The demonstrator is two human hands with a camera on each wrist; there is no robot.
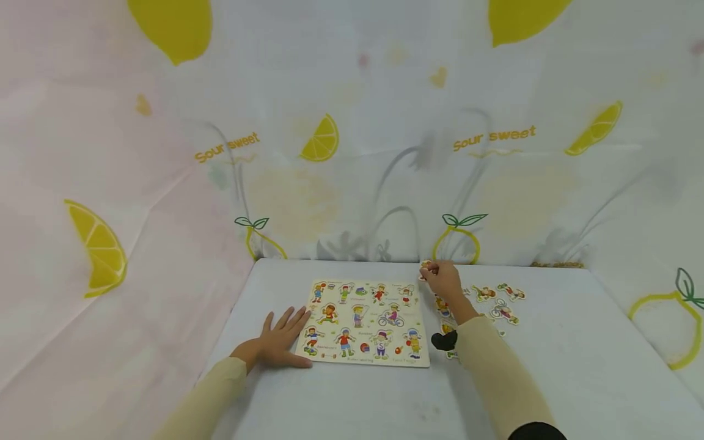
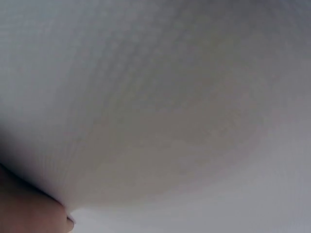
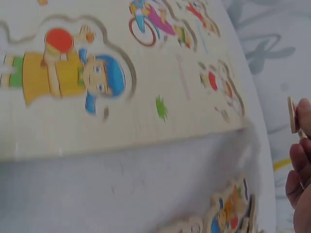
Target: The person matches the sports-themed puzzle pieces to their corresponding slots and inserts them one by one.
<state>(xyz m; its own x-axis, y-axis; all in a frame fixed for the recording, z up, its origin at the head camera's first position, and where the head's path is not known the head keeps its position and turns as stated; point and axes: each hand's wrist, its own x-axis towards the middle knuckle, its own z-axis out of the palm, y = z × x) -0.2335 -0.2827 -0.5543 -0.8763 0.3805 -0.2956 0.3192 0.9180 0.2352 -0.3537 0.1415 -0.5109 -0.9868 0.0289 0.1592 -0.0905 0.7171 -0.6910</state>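
A pale wooden puzzle board [image 1: 412, 360] printed with sports figures lies on the white table. My left hand [image 1: 279, 342] rests with fingers spread at its left edge, fingertips touching the board's side. In the left wrist view only a bit of skin [image 2: 34, 213] shows at the lower left corner. Beyond the board's back right corner, my right hand [image 1: 447, 282] pinches a small wooden puzzle piece [image 1: 423, 271] between thumb and fingers. The right wrist view has that piece [image 3: 292, 115] edge-on, so its picture is hidden there.
Several loose puzzle pieces lie right of the board, among them one with a bicycle [image 1: 503, 311] and one at the back [image 1: 511, 291]. Some are partly covered by my right forearm. A lemon-printed cloth [image 1: 352, 201] stands behind the white table [image 1: 352, 400].
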